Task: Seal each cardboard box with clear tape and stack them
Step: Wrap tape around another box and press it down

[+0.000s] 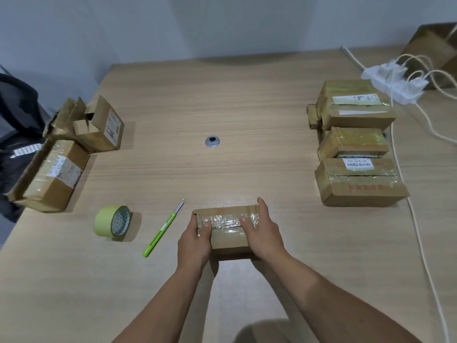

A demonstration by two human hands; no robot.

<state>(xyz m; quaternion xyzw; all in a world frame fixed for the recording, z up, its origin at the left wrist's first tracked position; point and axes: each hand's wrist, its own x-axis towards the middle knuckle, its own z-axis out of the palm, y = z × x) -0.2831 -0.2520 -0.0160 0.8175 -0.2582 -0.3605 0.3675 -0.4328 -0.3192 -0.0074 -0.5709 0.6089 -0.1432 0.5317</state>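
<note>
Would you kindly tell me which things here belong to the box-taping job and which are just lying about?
Job: near box, tape roll, green cutter, open boxes on the left, taped boxes on the right.
Lying about: power strip, black fabric item, metal disc.

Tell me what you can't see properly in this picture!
Head view, the only one:
Ends of the cardboard box: covered by the left hand and right hand.
Print on the far-right label: too small.
The dark bag: cut off by the left edge.
Inside the open box: hidden by its flaps.
</note>
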